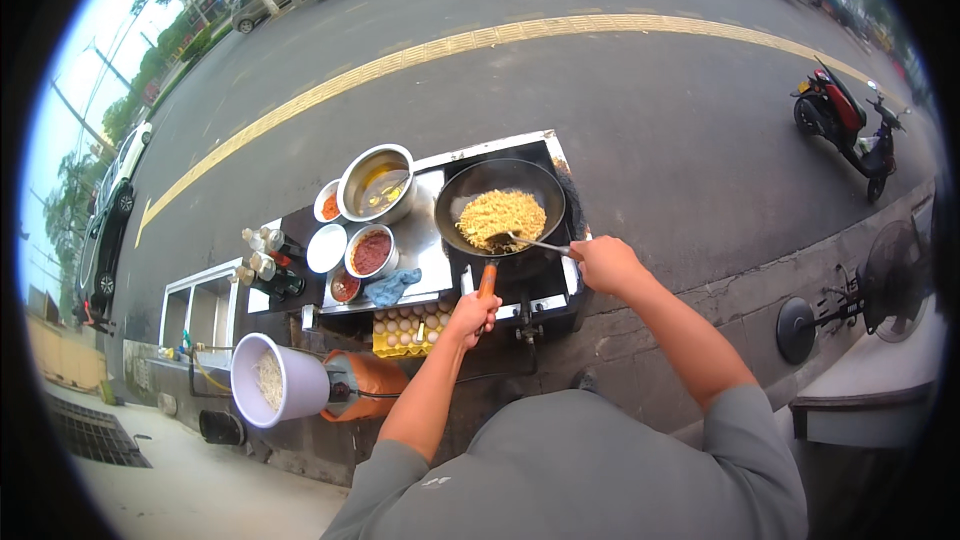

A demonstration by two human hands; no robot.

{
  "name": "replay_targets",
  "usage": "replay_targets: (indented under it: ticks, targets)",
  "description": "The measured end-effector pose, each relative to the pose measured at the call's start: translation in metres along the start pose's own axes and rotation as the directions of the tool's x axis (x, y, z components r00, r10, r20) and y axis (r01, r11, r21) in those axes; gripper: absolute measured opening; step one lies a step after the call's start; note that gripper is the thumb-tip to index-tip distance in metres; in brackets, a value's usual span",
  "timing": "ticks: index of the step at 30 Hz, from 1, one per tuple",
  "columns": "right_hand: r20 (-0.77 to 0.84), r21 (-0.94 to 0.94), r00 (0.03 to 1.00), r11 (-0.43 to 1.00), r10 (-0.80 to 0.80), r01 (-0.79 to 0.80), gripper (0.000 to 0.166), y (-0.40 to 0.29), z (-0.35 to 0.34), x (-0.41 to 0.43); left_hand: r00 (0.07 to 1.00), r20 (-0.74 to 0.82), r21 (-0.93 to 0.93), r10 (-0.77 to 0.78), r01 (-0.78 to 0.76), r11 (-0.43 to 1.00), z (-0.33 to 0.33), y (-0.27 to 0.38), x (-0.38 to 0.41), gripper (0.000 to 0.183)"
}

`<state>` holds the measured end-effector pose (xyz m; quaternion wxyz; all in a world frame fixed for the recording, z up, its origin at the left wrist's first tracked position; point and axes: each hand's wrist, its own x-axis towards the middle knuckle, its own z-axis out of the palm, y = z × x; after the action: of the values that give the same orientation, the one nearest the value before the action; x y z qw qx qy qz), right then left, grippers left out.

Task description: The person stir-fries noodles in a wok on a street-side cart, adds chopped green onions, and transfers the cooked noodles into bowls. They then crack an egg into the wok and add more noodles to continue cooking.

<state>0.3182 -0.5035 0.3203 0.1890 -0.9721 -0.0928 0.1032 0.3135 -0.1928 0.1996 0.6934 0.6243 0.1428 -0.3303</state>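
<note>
A dark wok [551, 195] sits over the burner at the right end of a metal cooking stand [429, 232]. Yellow fried food in small pieces, perhaps rice or noodles [501, 216], fills its middle. My left hand [474, 317] grips the wok's orange-brown handle [488, 280]. In my right hand [606, 264] is a metal spatula [544, 244], its blade partly buried in the food at the near side. Left of the wok stand a large steel pot [410, 165] with yellowish liquid and a utensil, a bowl of red sauce [372, 252] and a crumpled blue cloth [393, 287].
Several bottles [270, 270] and a white bowl [327, 248] stand farther left. Egg trays [409, 328] lie under the stand's front edge. A lilac bucket [300, 382] and an orange gas cylinder [375, 384] are at lower left. A pedestal fan [799, 330] and red scooter [844, 105] are at right.
</note>
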Motion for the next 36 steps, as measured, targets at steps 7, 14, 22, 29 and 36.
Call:
replay_targets:
  ticks: [7, 14, 22, 29, 36]
  targets:
    - [-0.119, 0.046, 0.988, 0.994, -0.097, 0.103, 0.026, 0.009, -0.003, -0.031, 0.998, -0.007, 0.082, -0.067, 0.067, 0.994, -0.006, -0.051, -0.067, 0.011]
    - [-0.215, -0.045, 0.976, 0.999, -0.034, 0.025, 0.032, 0.016, 0.041, 0.011, 0.999, 0.040, -0.080, 0.008, -0.005, 0.997, 0.003, -0.023, -0.009, 0.014]
    - [-0.276, 0.234, 0.959, 0.972, 0.062, 0.004, 0.041, 0.031, 0.086, -0.054, 0.996, -0.087, 0.078, -0.019, 0.026, 0.997, -0.004, -0.068, 0.013, 0.018]
    - [-0.224, 0.218, 0.970, 0.975, 0.096, -0.047, 0.043, 0.040, 0.102, -0.063, 0.994, -0.030, 0.136, -0.109, 0.112, 0.984, -0.017, -0.089, 0.009, 0.028]
    - [-0.149, 0.219, 0.976, 0.968, 0.157, -0.123, 0.045, 0.047, 0.116, -0.071, 0.972, -0.056, -0.187, -0.230, 0.217, 0.958, -0.037, -0.141, -0.033, 0.042]
